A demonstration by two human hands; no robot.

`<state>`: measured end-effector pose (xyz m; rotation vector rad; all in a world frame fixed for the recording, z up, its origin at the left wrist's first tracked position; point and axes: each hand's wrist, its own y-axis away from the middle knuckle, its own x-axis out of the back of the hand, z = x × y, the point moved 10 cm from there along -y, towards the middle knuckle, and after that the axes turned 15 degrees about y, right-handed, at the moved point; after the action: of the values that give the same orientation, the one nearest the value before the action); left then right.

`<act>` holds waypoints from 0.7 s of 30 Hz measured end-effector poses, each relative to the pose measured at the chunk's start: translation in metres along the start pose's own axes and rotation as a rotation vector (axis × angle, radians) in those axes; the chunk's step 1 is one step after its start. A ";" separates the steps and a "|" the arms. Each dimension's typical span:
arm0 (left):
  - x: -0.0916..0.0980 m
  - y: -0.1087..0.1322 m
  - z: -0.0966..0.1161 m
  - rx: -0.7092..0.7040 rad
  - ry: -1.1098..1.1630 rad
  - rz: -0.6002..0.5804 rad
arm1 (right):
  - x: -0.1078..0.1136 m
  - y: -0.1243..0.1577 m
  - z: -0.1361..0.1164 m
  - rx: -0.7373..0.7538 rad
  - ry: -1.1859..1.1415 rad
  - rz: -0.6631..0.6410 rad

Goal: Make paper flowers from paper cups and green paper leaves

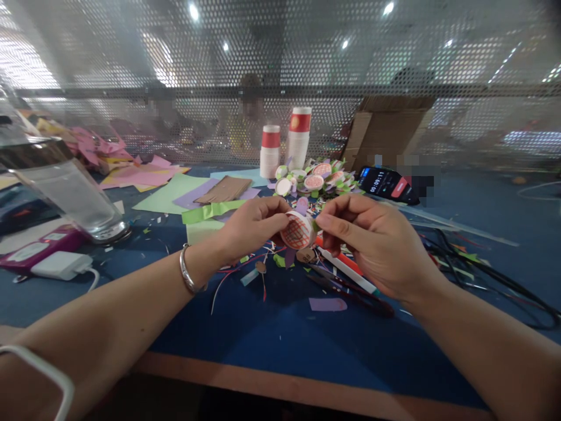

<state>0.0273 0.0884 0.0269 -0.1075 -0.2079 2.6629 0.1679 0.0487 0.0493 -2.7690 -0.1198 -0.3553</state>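
Observation:
Over the middle of the table, my left hand (258,225) grips a small round paper-cup craft (298,230) by its left edge. Its face carries red crosshatched lines, and purple paper tabs stick out above and below. At its right side my right hand (372,240) pinches a small green paper piece (314,224), partly hidden by the fingertips. Beyond the hands lies a pile of similar round crafts (314,182) with green and purple tabs. A loose purple paper strip (328,304) rests nearer the table's front edge.
Two paper cup stacks (270,155) stand at the back. Coloured paper sheets (160,196) and brown cardboard pieces (225,190) lie to the left, near a glass of water (74,193) and a white charger (61,265). A lit phone (385,184) and black cables (482,266) are on the right.

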 end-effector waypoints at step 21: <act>-0.003 0.000 0.000 -0.011 -0.031 -0.019 | -0.005 0.002 0.004 -0.052 -0.118 -0.019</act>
<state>0.0301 0.0869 0.0271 -0.0678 -0.2331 2.6455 0.1644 0.0478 0.0439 -2.8418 -0.1678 -0.2022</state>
